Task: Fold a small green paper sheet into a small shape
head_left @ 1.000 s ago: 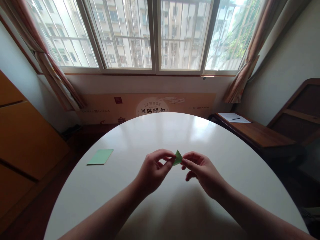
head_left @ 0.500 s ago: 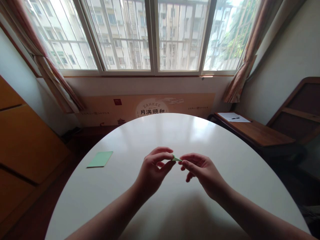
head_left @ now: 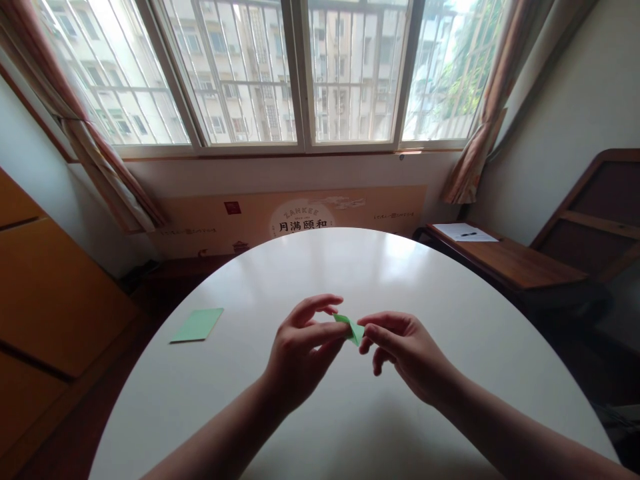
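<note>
Bright windows [head_left: 355, 100] behind, white table [head_left: 280, 273] below: left hand [head_left: 299, 347] and right hand [head_left: 410, 343] pinch the folded green paper [head_left: 357, 331] between them, just above it. Looks light, easily creased; best held by its edges.

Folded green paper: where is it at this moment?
In the head view, the folded green paper is just right of centre, held between the fingertips of the left hand and right hand, over the white table.

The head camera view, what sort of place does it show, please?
Probably a room in a home, though it is not certain: patterned curtains hang beside a barred window, and a wooden cabinet stands at the left.
</note>
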Demonstrator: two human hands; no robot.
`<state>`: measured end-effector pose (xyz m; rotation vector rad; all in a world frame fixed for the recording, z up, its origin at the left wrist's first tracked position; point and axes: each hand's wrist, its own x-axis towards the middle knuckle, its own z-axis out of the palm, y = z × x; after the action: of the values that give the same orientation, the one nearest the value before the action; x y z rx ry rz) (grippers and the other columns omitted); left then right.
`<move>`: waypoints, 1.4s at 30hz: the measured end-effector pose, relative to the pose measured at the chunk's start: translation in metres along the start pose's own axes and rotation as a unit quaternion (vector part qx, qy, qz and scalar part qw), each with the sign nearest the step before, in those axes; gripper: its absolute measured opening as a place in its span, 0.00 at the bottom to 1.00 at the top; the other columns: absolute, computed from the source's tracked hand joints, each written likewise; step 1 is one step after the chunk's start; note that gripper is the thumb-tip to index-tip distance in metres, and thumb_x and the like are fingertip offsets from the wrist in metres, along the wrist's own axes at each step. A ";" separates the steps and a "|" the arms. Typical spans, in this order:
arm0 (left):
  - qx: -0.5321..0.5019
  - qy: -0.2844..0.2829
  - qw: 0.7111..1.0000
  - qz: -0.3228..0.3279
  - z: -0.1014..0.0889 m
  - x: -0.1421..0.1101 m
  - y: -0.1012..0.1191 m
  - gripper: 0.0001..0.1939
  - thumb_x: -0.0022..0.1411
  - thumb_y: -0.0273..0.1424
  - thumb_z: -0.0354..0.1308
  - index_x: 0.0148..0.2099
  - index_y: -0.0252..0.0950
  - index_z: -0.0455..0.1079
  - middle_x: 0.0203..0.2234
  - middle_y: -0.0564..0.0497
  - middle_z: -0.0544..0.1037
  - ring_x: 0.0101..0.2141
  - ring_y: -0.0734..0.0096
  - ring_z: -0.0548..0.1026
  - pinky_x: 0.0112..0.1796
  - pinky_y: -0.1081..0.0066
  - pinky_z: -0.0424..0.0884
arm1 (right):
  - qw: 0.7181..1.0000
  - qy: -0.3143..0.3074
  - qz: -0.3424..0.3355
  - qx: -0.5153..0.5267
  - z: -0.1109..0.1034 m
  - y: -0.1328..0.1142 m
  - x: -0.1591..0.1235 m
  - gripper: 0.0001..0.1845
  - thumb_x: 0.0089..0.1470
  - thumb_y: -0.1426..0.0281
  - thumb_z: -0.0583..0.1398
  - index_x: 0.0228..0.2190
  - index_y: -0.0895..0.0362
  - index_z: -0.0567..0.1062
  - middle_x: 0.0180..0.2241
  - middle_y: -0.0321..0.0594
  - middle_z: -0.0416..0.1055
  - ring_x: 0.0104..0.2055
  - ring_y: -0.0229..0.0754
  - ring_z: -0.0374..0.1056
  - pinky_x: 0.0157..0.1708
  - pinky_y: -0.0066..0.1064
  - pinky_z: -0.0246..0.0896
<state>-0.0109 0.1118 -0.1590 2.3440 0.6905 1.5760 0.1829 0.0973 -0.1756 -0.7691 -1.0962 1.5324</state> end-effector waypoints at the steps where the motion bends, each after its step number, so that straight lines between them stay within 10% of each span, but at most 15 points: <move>1: 0.007 -0.001 1.000 0.007 0.000 0.000 0.000 0.10 0.61 0.19 0.62 0.38 0.39 0.79 0.49 0.45 0.74 0.40 0.69 0.77 0.32 0.75 0.76 | 1.000 0.004 0.004 0.011 0.000 -0.001 0.000 0.13 0.47 0.61 0.72 0.34 0.56 0.84 0.25 0.41 0.76 0.29 0.39 0.71 0.18 0.22 0.66; 17: 0.154 -0.048 0.979 0.128 -0.001 0.002 0.005 0.14 0.61 0.19 0.63 0.49 0.35 0.75 0.57 0.38 0.69 0.44 0.62 0.74 0.31 0.71 0.76 | 0.990 -0.024 0.036 0.137 0.002 -0.008 -0.005 0.12 0.47 0.66 0.72 0.35 0.56 0.81 0.27 0.39 0.77 0.29 0.40 0.73 0.18 0.23 0.67; 42: 0.182 -0.099 0.973 0.106 -0.002 0.001 0.011 0.18 0.62 0.20 0.59 0.53 0.39 0.71 0.61 0.38 0.65 0.48 0.57 0.74 0.33 0.68 0.78 | 0.990 -0.039 0.017 0.132 0.000 -0.009 -0.007 0.11 0.50 0.66 0.71 0.37 0.55 0.82 0.31 0.40 0.78 0.32 0.40 0.75 0.21 0.23 0.69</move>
<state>-0.0093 0.1031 -0.1528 2.8813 0.7570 1.3581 0.1875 0.0911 -0.1675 -0.5530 -0.9171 1.7083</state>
